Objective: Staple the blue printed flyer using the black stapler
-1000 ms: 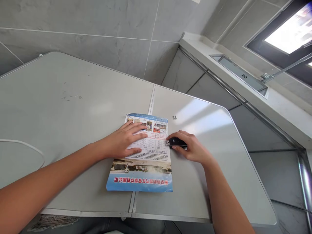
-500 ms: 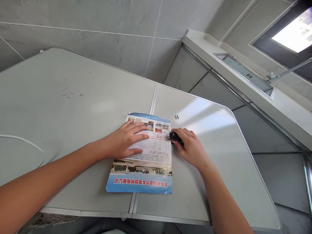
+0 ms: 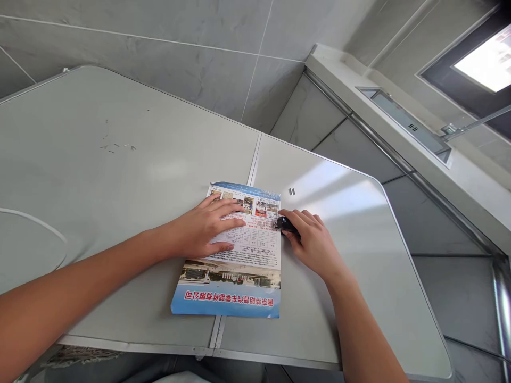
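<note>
A printed paper sheet or leaflet (image 3: pixel 227 298) lies across the table's seam, its red lettering upside down to me. My left hand (image 3: pixel 203 229) rests flat on its left half, fingers spread. At the right edge of the paper, my right hand (image 3: pixel 313 242) is wrapped round a small black stapler (image 3: pixel 288 224). The stapler's front end reaches over the paper's edge; whether its jaws are pressed together I cannot tell. Several staples seem to line the upper right edge of the paper.
The pale folding table (image 3: pixel 139 298) has a metal seam in its middle. Two short staple strips (image 3: pixel 291 191) lie beyond the paper. Loose staples (image 3: pixel 115 145) are scattered at the far left. A white cable (image 3: pixel 35 215) curves at the left edge. A grey tiled wall (image 3: pixel 159 32) stands behind.
The view has shifted slightly. Both hands, the stapler and the paper keep nearly the same places relative to one another.
</note>
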The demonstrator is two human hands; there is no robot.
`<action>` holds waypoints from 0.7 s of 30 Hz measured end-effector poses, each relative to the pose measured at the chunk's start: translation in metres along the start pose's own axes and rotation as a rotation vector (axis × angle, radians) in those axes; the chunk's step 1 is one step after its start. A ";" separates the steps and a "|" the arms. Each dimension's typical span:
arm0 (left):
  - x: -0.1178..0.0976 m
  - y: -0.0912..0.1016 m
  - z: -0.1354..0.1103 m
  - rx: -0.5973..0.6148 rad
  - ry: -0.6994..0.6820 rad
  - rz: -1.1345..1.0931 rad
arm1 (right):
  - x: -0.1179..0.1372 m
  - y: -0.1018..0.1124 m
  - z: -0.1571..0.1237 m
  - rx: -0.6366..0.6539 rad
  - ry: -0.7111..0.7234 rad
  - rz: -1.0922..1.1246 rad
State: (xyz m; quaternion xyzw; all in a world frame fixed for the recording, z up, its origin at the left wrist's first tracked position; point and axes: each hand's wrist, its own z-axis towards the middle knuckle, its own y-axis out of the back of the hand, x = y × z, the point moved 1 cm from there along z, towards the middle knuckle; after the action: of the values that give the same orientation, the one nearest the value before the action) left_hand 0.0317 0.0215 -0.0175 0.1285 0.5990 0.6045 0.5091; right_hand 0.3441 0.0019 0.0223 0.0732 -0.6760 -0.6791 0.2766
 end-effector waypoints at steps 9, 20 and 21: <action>0.000 -0.002 0.001 -0.015 -0.009 0.010 | -0.001 -0.002 0.000 0.013 -0.009 -0.021; -0.005 0.002 0.002 0.068 0.024 0.079 | 0.013 0.000 0.002 0.060 -0.039 -0.213; -0.005 0.002 0.002 0.066 0.026 0.076 | 0.017 -0.001 0.002 0.058 -0.045 -0.255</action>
State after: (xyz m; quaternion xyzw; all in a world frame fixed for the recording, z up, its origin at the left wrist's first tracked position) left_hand 0.0346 0.0193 -0.0129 0.1597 0.6200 0.6049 0.4734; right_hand 0.3289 -0.0041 0.0258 0.1512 -0.6865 -0.6905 0.1702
